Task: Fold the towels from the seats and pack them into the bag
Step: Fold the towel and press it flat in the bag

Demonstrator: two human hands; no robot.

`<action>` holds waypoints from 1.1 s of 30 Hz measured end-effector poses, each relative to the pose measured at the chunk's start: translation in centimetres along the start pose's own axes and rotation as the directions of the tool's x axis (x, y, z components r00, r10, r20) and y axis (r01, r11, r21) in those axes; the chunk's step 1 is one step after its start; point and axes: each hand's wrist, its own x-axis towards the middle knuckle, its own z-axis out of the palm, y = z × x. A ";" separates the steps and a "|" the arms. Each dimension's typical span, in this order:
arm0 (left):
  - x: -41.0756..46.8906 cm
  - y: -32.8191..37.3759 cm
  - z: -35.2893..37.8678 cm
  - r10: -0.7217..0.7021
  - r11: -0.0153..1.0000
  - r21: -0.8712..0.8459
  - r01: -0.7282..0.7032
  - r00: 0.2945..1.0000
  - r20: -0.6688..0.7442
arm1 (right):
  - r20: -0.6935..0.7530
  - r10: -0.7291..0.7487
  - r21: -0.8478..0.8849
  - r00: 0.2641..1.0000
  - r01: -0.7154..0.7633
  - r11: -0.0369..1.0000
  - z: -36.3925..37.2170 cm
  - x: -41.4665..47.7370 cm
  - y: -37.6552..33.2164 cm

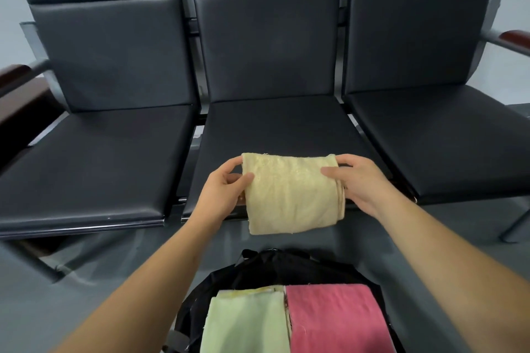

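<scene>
A folded pale yellow towel [292, 195] hangs in the air over the front edge of the middle seat [275, 129]. My left hand [220, 192] pinches its left edge and my right hand [358, 180] grips its right edge, thumbs on top. Below, near the bottom of the view, an open black bag [275, 266] stands on the floor. A folded light green towel [246, 321] lies in its left half and a folded pink towel [335, 318] in its right half, side by side.
Three black padded seats stand in a row: a left seat [94, 163], the middle one and a right seat [447, 137], with dark wooden armrests [17, 71] at both ends. The floor [120, 272] is grey.
</scene>
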 end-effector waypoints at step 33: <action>2.3 -1.3 3.4 -0.164 0.978 -0.097 0.183 0.971 0.176 | 0.015 0.183 0.187 0.983 -0.183 0.965 0.7 0.8 1.1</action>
